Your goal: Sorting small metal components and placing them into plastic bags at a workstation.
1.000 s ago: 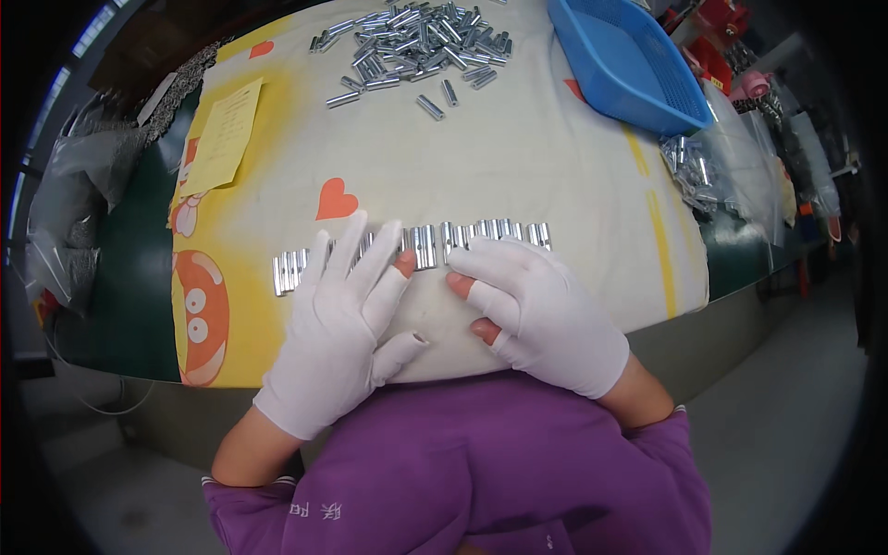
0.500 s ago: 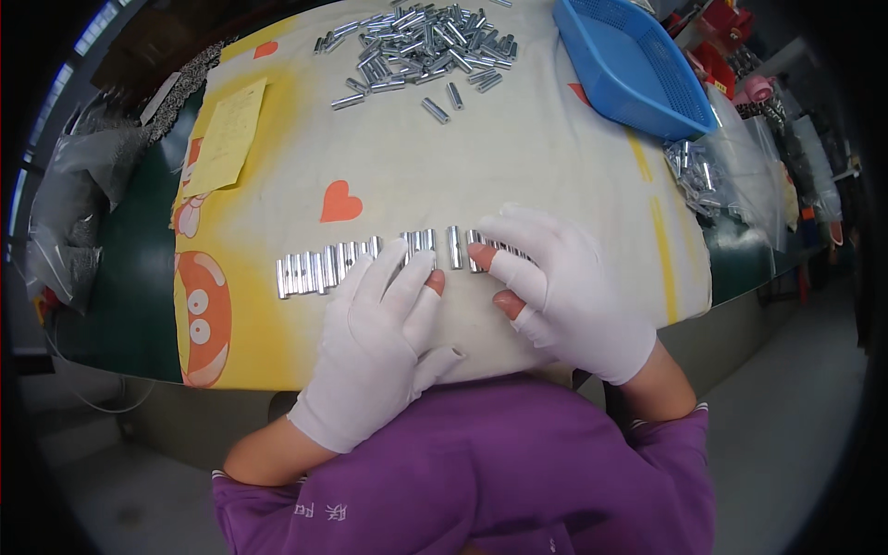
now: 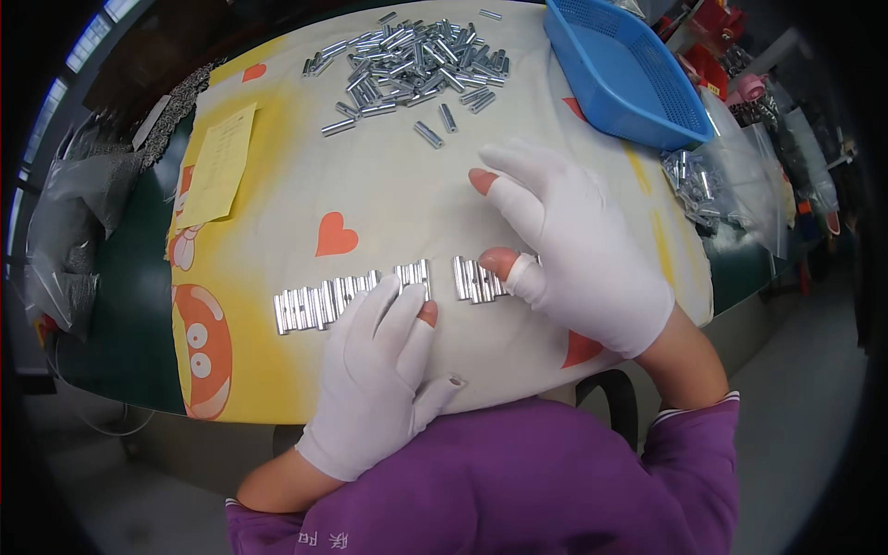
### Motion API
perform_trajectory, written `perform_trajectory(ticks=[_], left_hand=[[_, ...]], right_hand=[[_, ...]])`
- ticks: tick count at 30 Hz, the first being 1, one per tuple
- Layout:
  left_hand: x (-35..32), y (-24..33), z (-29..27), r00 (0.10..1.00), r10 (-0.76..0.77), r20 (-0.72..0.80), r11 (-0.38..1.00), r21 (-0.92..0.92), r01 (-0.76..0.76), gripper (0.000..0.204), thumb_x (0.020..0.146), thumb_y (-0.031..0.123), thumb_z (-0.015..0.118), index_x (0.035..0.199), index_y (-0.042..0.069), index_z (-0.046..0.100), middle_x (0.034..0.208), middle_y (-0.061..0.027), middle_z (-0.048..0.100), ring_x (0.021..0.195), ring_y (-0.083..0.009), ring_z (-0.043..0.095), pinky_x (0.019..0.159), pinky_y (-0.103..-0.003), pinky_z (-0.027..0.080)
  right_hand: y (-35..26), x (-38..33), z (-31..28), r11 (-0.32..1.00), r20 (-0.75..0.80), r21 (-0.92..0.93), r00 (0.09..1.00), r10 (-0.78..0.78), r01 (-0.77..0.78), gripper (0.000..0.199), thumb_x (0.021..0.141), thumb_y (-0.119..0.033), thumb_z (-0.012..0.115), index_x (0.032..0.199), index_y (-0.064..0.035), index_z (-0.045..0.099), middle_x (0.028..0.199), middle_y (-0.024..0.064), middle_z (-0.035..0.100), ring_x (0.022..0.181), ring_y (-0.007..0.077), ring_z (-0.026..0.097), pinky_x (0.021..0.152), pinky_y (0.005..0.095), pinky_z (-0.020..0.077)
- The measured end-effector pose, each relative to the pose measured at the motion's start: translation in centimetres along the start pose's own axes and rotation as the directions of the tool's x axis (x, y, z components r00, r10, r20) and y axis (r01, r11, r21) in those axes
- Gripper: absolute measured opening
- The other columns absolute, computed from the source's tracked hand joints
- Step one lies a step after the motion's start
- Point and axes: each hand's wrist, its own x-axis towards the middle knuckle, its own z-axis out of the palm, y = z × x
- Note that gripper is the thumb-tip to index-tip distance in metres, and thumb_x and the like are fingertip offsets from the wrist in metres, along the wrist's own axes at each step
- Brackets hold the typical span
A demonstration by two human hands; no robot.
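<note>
A row of short silver metal tubes stretches across the cloth before me, split into groups. My left hand (image 3: 370,370), in a white glove with bare thumb and index fingertips, lies with fingers stretched out over the row's middle. Its fingertips touch or nearly touch the tubes of the left group (image 3: 310,307) and the short middle group (image 3: 413,275). Held above the right group (image 3: 470,280) is my gloved right hand (image 3: 578,245), thumb and index finger apart with nothing between them. This hand hides the right end of that group.
A heap of loose metal tubes (image 3: 421,60) lies at the far side of the cloth (image 3: 388,185). At the far right stands a blue plastic basket (image 3: 629,69), with a clear bag of metal parts (image 3: 694,185) nearby. A yellow paper sheet (image 3: 220,166) lies at the left.
My right hand has lifted off the right group and moved forward, its thumb and index finger spreading wider. The lone tube now stands against the right group. My left hand has barely moved.
</note>
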Motion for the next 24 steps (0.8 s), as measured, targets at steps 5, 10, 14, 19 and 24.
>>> perform_trajectory(ticks=[5,10,14,19,24], left_hand=[[1.0,0.4,0.1,0.989,0.115,0.09,0.984,-0.145,-0.101,0.073,0.075,0.028,0.074,0.132,-0.003,0.042,0.133,-0.0235,0.043,0.122,-0.0451,0.043,0.101,-0.055,0.037],[2.0,0.7,0.0,0.967,0.214,0.137,0.954,-0.241,-0.177,0.078,0.078,0.028,0.072,0.142,0.004,0.034,0.137,-0.0257,0.04,0.124,-0.0474,0.042,0.104,-0.057,0.033],[0.9,-0.7,-1.1,0.993,0.106,-0.05,0.992,-0.062,-0.109,0.068,0.077,0.026,0.072,0.134,0.002,0.043,0.137,-0.026,0.042,0.126,-0.0447,0.042,0.104,-0.054,0.034],[-2.3,-3.1,-2.5,0.961,-0.17,-0.217,0.974,0.11,0.197,0.053,0.093,0.026,0.053,0.138,0.002,0.041,0.145,-0.0241,0.038,0.131,-0.0421,0.04,0.106,-0.049,0.034],[-5.8,-5.2,-2.3,0.92,-0.153,-0.36,0.943,0.224,0.245,0.045,0.095,0.017,0.047,0.139,0.007,0.039,0.143,-0.0233,0.041,0.131,-0.0415,0.041,0.108,-0.048,0.033]], right_hand=[[0.3,-2.8,-1.4,0.998,0.12,0.054,0.992,0.026,-0.032,0.036,0.072,-0.005,0.068,0.108,-0.0042,0.064,0.105,0.0125,0.062,0.1,0.0327,0.057,0.085,0.0399,0.0459],[3.0,-6.4,-1.3,0.996,0.075,0.072,0.996,0.054,-0.059,0.031,0.069,0.001,0.066,0.099,-0.0062,0.065,0.082,0.009,0.062,0.079,0.0293,0.059,0.068,0.0384,0.0471],[4.7,-6.9,-0.3,0.984,0.182,0.164,0.978,-0.101,0.071,0.031,0.069,0.003,0.064,0.099,-0.0068,0.063,0.077,0.0087,0.061,0.066,0.0286,0.058,0.057,0.0382,0.0455],[5.1,-6.3,0.2,0.958,0.183,0.051,0.941,-0.286,0.282,0.033,0.068,0.004,0.063,0.099,-0.0066,0.063,0.079,0.0083,0.061,0.063,0.0282,0.057,0.052,0.0382,0.0442],[7.2,-6.2,0.6,0.93,0.133,0.046,0.92,-0.368,0.365,0.031,0.065,0.0,0.064,0.095,-0.0067,0.064,0.08,0.0072,0.06,0.063,0.0265,0.058,0.05,0.0375,0.0444]])
